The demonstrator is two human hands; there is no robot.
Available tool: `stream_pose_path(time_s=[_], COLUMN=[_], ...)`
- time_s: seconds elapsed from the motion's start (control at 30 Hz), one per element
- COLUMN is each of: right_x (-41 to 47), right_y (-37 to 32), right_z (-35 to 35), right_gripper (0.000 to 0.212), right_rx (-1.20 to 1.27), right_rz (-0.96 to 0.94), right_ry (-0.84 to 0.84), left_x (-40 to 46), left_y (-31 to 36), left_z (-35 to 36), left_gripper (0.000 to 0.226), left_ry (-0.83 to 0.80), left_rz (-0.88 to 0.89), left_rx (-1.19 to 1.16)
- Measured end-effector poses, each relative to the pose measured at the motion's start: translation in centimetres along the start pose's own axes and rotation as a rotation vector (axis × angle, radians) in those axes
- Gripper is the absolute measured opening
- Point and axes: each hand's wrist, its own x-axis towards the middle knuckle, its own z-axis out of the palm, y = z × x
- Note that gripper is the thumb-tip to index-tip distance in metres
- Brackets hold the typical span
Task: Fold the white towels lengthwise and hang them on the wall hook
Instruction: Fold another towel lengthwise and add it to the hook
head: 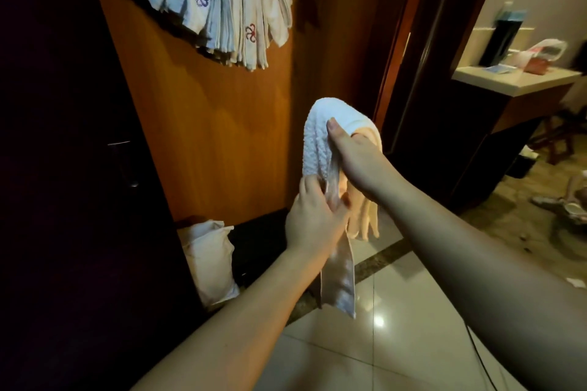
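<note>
High on the wood panel (206, 124) a fan of hung towels (222, 3) is seen; below it, the white towel (317, 143) is draped over the right hand (355, 159), thumb clamped on top, its tail pinched by the left hand (314, 219); a loosened pinch could let the fold slip open

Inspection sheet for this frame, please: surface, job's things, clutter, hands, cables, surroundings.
Surface: glossy tiled floor; no table in view.
Job's things: white towel draped over the right hand, tail hanging down; hung towels fanned on the wooden wall; hook itself hidden.
Clutter: white bag on the floor by the wall.
Hands: right hand holds the towel's top; left hand grips the strip below.
Cables: thin dark line across the floor at lower right, possibly a cable.
Surroundings: counter with bottle and items at right.
</note>
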Motion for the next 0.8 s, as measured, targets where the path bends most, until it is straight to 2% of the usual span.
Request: stream_pose_path(time_s=[0.13,0.23,0.3,0.4,0.47,0.53,0.63,0.7,0.77,0.8], right_x=[-0.5,0.2,0.8,0.9,0.8,1.1,1.9,2.3,2.7,2.9], right_y=[0.3,1.6,2.8,3.7,4.0,4.5,5.7,6.4,6.8,7.0], right_z=[-0.7,-1.9,-2.8,-3.6,-3.9,-4.1,-4.4,-4.7,-4.9,-4.9], right_gripper=[0.07,0.056,0.049,0.045,0.033,0.022,0.033,0.029,0.023,0.018], right_rx=[-0.045,0.007,0.034,0.068,0.09,0.148,0.243,0.314,0.462,0.557], right_rz=[-0.008,-0.021,0.006,0.042,0.051,0.086,0.186,0.229,0.244,0.237], right_ry=[0.135,0.278,0.373,0.473,0.521,0.554,0.592,0.592,0.628,0.652], left_x=[0.6,1.5,2.1,2.8,3.2,3.4,3.6,3.9,4.4,4.4], left_y=[-0.7,-3.4,-5.8,-9.2,-10.9,-12.3,-13.8,-13.6,-12.8,-12.3], left_z=[-0.1,-0.8,-1.5,-2.6,-3.7,-4.8,-6.7,-8.6,-11.2,-12.5], left_gripper=[0.026,0.028,0.021,0.01,0.004,0.011,0.019,0.014,0.018,0.022], left_ry=[0.031,0.064,0.06,0.061,0.103,0.128,0.107,0.106,0.208,0.268], left_rz=[-0.018,-0.095,-0.115,-0.117,-0.08,-0.065,-0.147,-0.144,-0.085,-0.055], left_rx=[0.066,0.076,0.148,0.279,0.393,0.441,0.424,0.446,0.374,0.222])
